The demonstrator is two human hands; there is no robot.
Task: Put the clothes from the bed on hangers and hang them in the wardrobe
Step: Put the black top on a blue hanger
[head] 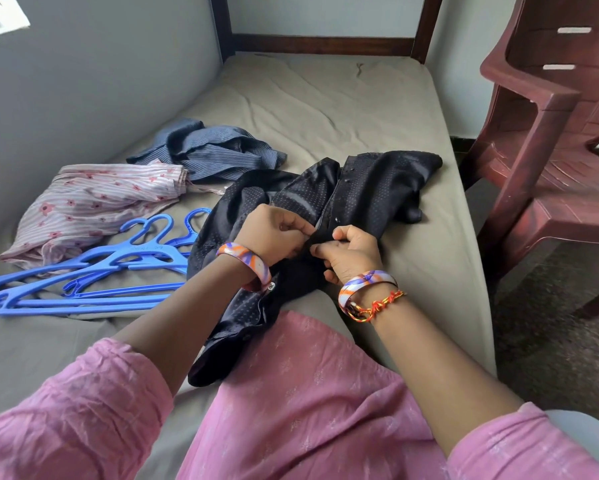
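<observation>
A dark navy dotted shirt (370, 188) lies spread on the bed (325, 98) in front of me. My left hand (274, 233) and my right hand (346, 254) both pinch its button placket at the middle, fingertips almost meeting. A blue striped shirt (215, 150) lies crumpled behind it. To the left lies a pink striped floral garment (90, 206). Several blue plastic hangers (111, 268) are piled on the bed at the left, near my left forearm. No wardrobe shows in this view.
A stack of maroon plastic chairs (550, 150) stands on the floor right of the bed. A grey wall (83, 81) runs along the bed's left side. A dark wooden bed frame (322, 43) closes the far end.
</observation>
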